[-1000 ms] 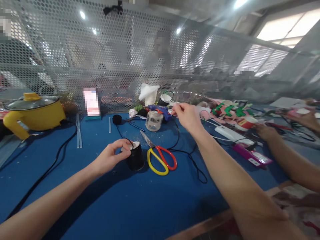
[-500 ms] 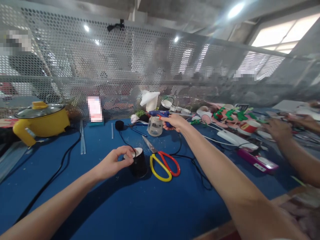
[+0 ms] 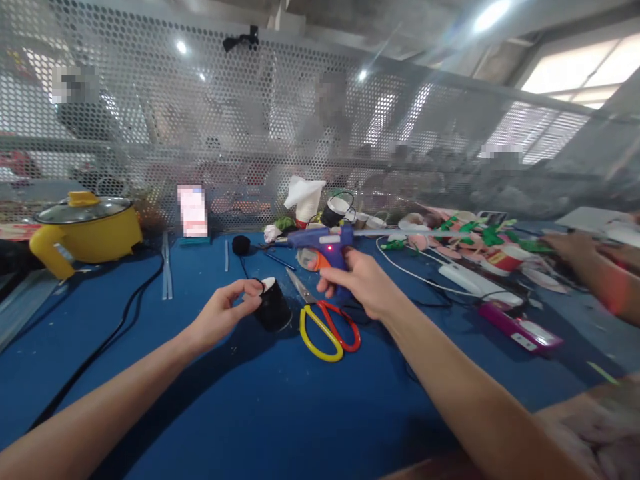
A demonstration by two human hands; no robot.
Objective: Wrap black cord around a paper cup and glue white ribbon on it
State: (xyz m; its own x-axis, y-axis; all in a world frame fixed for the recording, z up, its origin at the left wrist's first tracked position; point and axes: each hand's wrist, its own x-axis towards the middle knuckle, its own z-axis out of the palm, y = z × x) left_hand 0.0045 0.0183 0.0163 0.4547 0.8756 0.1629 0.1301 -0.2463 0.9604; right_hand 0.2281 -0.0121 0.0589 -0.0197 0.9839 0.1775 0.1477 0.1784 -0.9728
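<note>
My left hand [image 3: 223,313] grips a black spool with a white top [image 3: 271,305], tilted on the blue table [image 3: 280,400]. My right hand [image 3: 363,283] holds a blue glue gun [image 3: 320,243] with an orange trigger and a lit red lamp, nozzle pointing left, above the table. Yellow and red handled scissors [image 3: 325,320] lie just right of the spool, under the gun. A glass jar sits mostly hidden behind the gun.
A yellow pot with a lid [image 3: 87,230] stands far left, with a black cable [image 3: 115,327] running from it. A perforated metal screen [image 3: 250,133] closes the back. Craft pieces, a white power strip [image 3: 467,280] and a pink case [image 3: 523,330] lie right. Another person's arm [image 3: 595,273] reaches in there.
My right hand took the glue gun from beside the jar at the back and brought it toward me, over the scissors. The spool in my left hand has tipped.
</note>
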